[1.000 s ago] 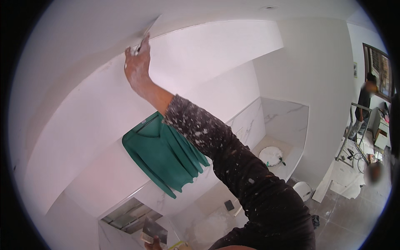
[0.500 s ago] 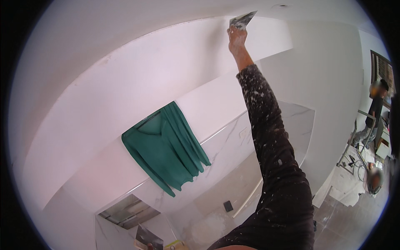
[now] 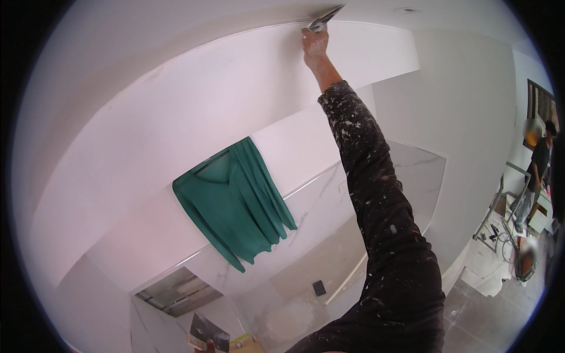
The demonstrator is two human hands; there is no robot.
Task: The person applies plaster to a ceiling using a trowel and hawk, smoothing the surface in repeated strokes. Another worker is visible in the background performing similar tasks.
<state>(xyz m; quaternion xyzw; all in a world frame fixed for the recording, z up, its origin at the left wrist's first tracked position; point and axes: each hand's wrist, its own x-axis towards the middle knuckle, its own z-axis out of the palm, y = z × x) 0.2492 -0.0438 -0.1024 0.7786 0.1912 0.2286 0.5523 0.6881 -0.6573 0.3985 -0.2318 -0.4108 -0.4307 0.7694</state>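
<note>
My right hand (image 3: 316, 46), whitened with dried plaster, is raised high and closed around a putty knife (image 3: 322, 21). Its wide metal blade lies near the line where the white wall meets the ceiling; its handle is hidden in my fist. The dark sleeve of that arm is spattered with white. At the lower edge, only a finger or so of my left hand (image 3: 210, 348) shows, closed on a second putty knife (image 3: 207, 332) with a broad, dark, smeared blade. Beside it is a partly cut-off yellowish object (image 3: 246, 343) that I cannot make out.
A green curtain (image 3: 229, 203) hangs over an opening in the wall. Below are marbled tiles (image 3: 219, 259) and a small dark rectangular object (image 3: 319, 288). At far right a person (image 3: 538, 159) stands beyond a metal frame (image 3: 500, 206), near cables and tools. A round ceiling fitting (image 3: 408, 10) sits overhead.
My right hand has moved left and slightly up along the ceiling edge with the putty knife, whose blade now looks flatter to the ceiling. The left one's blade has shifted only slightly.
</note>
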